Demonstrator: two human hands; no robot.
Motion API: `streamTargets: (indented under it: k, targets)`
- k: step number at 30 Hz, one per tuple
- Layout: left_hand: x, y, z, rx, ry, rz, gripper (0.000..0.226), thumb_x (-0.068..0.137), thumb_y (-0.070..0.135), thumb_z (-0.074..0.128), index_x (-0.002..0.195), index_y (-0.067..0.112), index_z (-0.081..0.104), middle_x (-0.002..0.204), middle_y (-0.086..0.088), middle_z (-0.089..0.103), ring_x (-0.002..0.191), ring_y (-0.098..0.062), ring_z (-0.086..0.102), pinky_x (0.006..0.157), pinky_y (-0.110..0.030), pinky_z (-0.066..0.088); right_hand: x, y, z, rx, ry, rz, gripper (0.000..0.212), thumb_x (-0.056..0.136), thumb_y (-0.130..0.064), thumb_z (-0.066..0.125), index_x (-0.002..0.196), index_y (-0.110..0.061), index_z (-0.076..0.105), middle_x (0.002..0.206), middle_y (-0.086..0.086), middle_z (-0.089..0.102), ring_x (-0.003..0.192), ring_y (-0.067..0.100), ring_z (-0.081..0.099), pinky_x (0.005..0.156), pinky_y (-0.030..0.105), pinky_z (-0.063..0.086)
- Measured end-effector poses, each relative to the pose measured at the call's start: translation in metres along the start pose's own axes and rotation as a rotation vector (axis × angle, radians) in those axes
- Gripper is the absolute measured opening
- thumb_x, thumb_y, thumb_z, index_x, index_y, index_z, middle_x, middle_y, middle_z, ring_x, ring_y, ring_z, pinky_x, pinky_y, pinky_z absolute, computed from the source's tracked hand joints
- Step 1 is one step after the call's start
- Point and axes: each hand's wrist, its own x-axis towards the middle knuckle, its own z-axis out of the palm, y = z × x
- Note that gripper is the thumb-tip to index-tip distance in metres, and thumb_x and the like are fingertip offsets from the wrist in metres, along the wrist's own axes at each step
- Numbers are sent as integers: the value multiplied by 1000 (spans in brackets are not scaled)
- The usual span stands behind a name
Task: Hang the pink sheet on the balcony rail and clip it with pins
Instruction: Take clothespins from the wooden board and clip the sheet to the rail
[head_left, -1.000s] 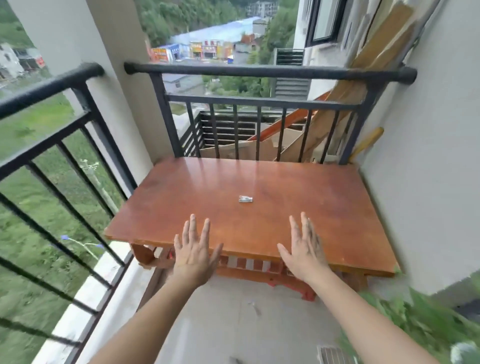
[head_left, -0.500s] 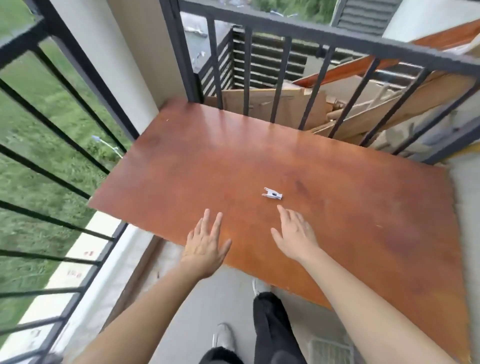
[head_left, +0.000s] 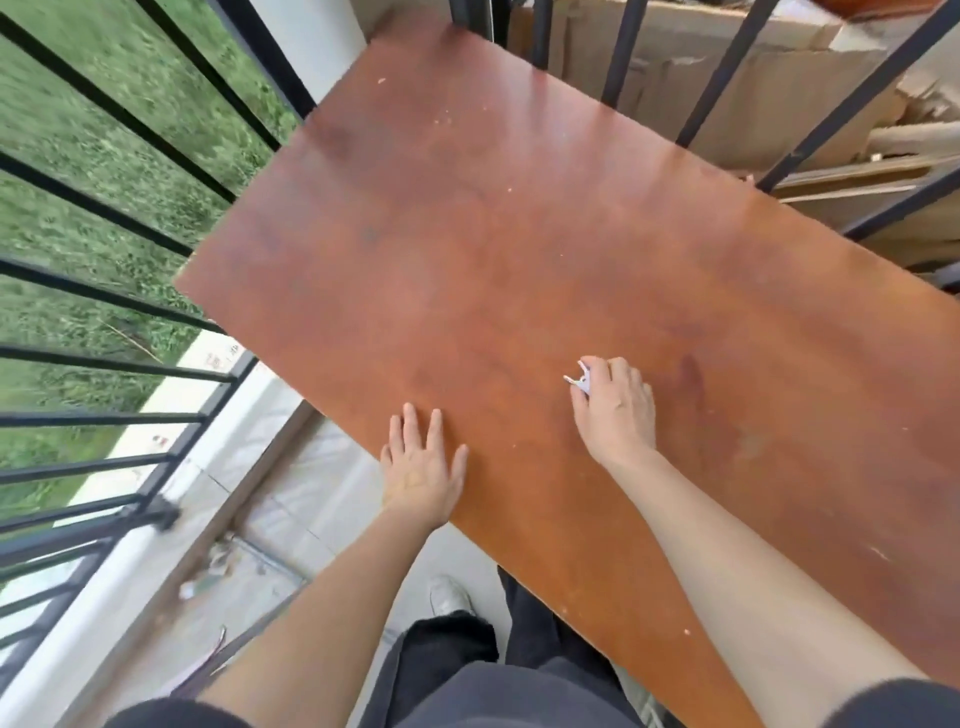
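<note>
A: Balcony. Reddish wooden table (head_left: 519, 234) fills the middle of the frame, with pale floor (head_left: 322, 499) below its near edge. Black railing (head_left: 104, 358) runs down the left side, grass (head_left: 78, 156) beyond it. More bars cross the top right, cardboard (head_left: 753, 78) behind them.

B: Hands?

A: Left hand (head_left: 423, 467), lower centre, lies flat on the near table edge, fingers straight and spread, gripping nothing. Right hand (head_left: 615, 405), just right of it, has its fingers curled down round a small white pin (head_left: 581, 382). The pin's prongs poke out at the upper left of the knuckles.

B: Pin lifted or on the table?

A: Can't tell. It looks about level with the surface.

B: Sheet?

A: The pink sheet isn't in view anywhere. Only this one pin shows.

B: Step in hand?

A: Picking up the pin, I'd say. To do it well, pinch it by the handle end so it can be squeezed open later. Lift it straight up rather than dragging it toward the edge, since a dropped pin could slip through the bars. The left hand should come free for the sheet.

B: Any writing?

A: No brands. There are faint dark marks on the white ledge (head_left: 208, 397) under the left railing, too blurred to read. Dark trousers (head_left: 441, 675) and a pale shoe (head_left: 449, 595) at the bottom, no logo visible.
</note>
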Motion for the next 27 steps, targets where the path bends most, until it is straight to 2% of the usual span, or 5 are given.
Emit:
streamTargets:
  k: [8,14,19,22,27]
  targets:
    - [-34,-46,-60,-216,156,-118,56,101,51,27,152,25,28,163,-6,14,148,-28,16,119,-46,17,-19,-84,-11,143,-151,-148,47,92,-35,57,135,-17,51,120,7,59,112,31,58,90,39,46]
    - [-125,-161,-82,-335,388,-264,54,102,47,30,152,25,28,163,-3,13,149,-24,15,120,-43,15,-82,-215,-7,106,-169,-487,37,88,-37,65,120,-19,66,108,7,66,105,31,63,85,37,48]
    - [-245,-289,-52,-397,519,-432,47,101,44,36,143,25,45,155,1,35,140,-22,35,113,-42,29,-198,-336,32,142,-203,-788,25,85,-27,70,106,-15,62,100,5,65,96,31,63,79,38,48]
    - [-338,-366,-18,-376,662,-511,43,97,44,33,119,23,63,123,3,62,113,-22,60,93,-40,47,-292,-400,75,72,-316,-960,22,84,-29,68,99,-18,55,96,1,60,93,28,62,75,35,45]
    - [-489,-472,52,-445,829,-830,45,89,43,39,103,18,73,108,-3,71,95,-27,69,83,-39,55,-463,-482,152,-157,-508,-1384,26,85,-42,60,102,-28,47,107,-1,64,101,25,63,73,32,44]
